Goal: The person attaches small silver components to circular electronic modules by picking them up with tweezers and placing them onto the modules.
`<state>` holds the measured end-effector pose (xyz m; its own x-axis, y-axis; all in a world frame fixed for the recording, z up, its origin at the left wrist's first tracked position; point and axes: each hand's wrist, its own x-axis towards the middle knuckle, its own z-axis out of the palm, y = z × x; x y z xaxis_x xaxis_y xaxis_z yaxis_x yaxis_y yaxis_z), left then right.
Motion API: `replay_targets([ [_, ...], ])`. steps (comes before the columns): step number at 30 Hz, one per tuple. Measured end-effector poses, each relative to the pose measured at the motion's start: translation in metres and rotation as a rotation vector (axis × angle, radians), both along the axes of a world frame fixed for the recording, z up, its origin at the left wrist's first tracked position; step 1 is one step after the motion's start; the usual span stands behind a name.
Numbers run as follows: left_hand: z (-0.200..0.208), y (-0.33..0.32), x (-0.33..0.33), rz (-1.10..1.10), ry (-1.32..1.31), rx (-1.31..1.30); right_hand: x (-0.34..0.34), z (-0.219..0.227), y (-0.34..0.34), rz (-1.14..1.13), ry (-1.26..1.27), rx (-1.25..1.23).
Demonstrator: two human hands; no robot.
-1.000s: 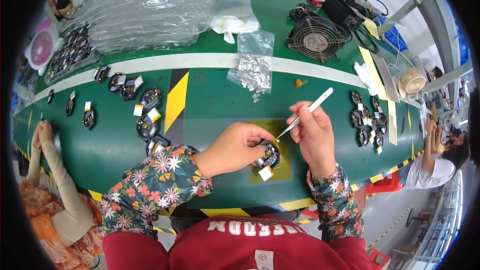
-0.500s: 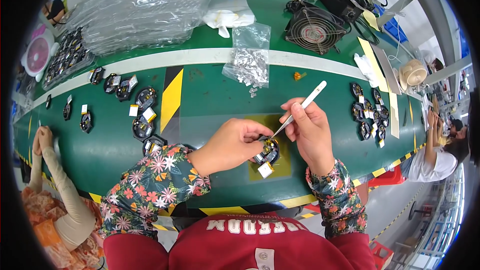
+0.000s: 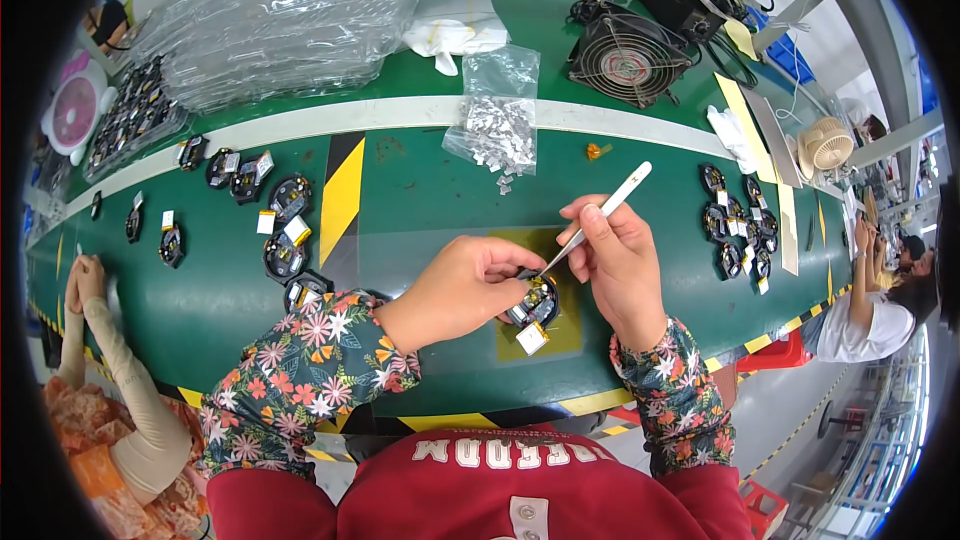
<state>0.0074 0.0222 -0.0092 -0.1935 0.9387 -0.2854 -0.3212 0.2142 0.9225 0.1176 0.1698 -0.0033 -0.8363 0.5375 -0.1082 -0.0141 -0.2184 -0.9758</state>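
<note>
A round black electronic device housing lies on a yellowish patch of the mat, with its circuitry showing and a small white battery pouch hanging out at its near side. My left hand is closed on the housing's left edge with thumb and fingers. Pinched in my right hand is a pair of white tweezers. The tweezers slant down to the left, and their tips reach the housing's upper edge beside my left fingertips. What the tips touch is too small to make out.
Several similar housings lie to the left, and another cluster to the right. Beyond my hands is a clear bag of small grey pieces. A black fan and stacked clear trays stand farther back. Another person's hands rest at the left.
Almost nothing differs. My hands, the tweezers and the housing keep nearly the same positions, and the whole view has shifted very slightly.
</note>
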Motion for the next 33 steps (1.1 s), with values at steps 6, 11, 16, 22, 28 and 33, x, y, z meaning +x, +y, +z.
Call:
replay_targets([
  [6,-0.008,0.002,0.007,0.109,0.055,0.044,0.000,-0.001,-0.001,0.003,0.011,0.012],
  [11,-0.005,0.001,0.006,0.108,0.129,0.010,0.002,0.002,-0.006,0.002,0.002,0.118],
  [16,-0.007,0.001,0.004,0.098,0.089,0.013,0.005,0.008,-0.014,-0.124,0.172,0.324],
  [22,-0.001,0.000,0.004,0.133,0.029,0.051,0.012,0.009,-0.003,-0.190,0.315,0.371],
  [28,0.000,-0.001,0.003,0.142,0.046,0.064,0.012,0.008,-0.007,-0.135,0.240,0.445],
  [33,0.001,-0.002,-0.002,0.088,0.093,0.042,0.013,0.008,-0.005,0.029,0.245,0.621],
])
